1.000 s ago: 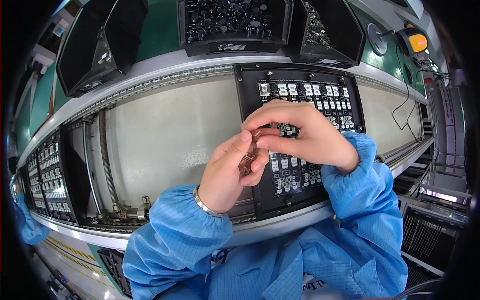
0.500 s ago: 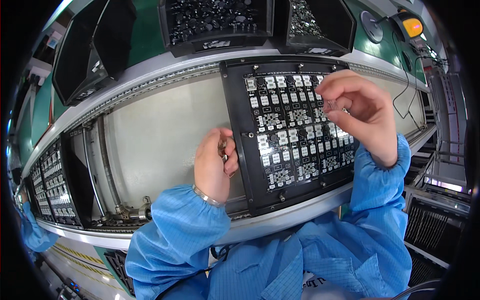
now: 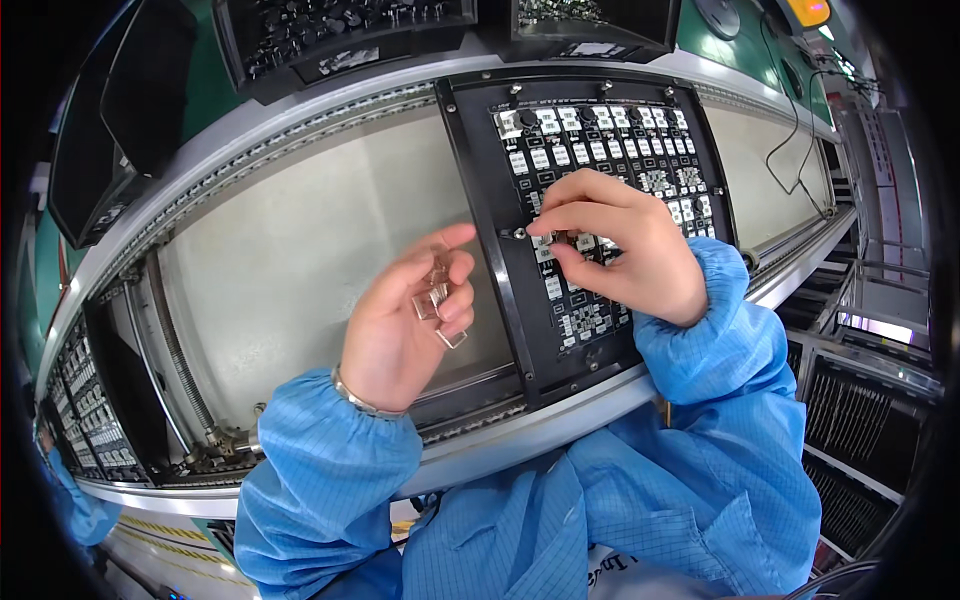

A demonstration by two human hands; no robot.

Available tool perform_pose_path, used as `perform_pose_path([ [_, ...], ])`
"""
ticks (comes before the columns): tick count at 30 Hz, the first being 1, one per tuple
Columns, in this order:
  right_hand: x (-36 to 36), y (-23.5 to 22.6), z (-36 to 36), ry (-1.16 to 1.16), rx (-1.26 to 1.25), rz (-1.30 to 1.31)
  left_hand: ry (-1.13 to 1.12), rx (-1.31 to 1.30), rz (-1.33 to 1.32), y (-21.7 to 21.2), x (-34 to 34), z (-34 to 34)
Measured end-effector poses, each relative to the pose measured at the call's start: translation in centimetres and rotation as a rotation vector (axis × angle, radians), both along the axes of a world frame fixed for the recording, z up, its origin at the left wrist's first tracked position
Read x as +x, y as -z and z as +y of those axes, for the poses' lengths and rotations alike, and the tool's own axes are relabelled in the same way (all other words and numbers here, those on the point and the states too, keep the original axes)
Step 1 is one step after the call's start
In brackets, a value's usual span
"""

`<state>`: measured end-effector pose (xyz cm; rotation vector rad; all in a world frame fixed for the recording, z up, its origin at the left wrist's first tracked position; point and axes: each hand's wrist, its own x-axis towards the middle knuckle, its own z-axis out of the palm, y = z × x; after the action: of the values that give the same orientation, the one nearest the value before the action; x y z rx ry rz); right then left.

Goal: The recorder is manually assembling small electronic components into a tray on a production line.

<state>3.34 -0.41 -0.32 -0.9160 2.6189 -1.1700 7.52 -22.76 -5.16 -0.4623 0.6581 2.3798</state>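
My left hand [image 3: 410,310] is palm up beside the black frame, its fingers curled loosely around several small shiny wire pieces [image 3: 437,296], bent into squared loops. One loop pokes out below the fingertips. Over the left half of the circuit board panel [image 3: 580,326], my right hand [image 3: 625,245] has thumb and fingers drawn together in a pinch. What sits between these fingertips is too small and partly hidden to name. The panel carries rows of white blocks, some round black parts and small chips. A black frame [image 3: 487,290] with screws along its edges holds it.
The frame lies across a conveyor with metal rails [image 3: 330,148]. Beyond it stand black bins [image 3: 350,45] of small parts. Another framed board panel [image 3: 92,400] is at the far left, near another person's blue sleeve [image 3: 85,508]. Slotted racks [image 3: 850,410] stand at the right.
My right hand has moved left and down from the panel's upper right to its left middle. My left hand has shifted left and its fingers have loosened, showing more of the wire pieces.
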Motion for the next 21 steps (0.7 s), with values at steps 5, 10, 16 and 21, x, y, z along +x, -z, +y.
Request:
perform_pose_path([
  [5,0.4,0.8,-0.7,-0.028,0.140,0.164,-0.018,-0.006,0.089,-0.6,-0.3,-1.2],
  [10,0.5,1.3,-1.1,-0.038,0.164,0.181,-0.006,0.005,0.043,-0.7,-0.3,-1.1],
  [16,0.5,1.6,-1.5,-0.060,0.152,0.220,-0.012,0.027,0.023,-0.8,-0.3,-1.0],
  [21,0.9,1.1,-1.6,-0.074,0.191,0.225,-0.019,0.049,0.037,-0.7,-0.4,-0.9],
])
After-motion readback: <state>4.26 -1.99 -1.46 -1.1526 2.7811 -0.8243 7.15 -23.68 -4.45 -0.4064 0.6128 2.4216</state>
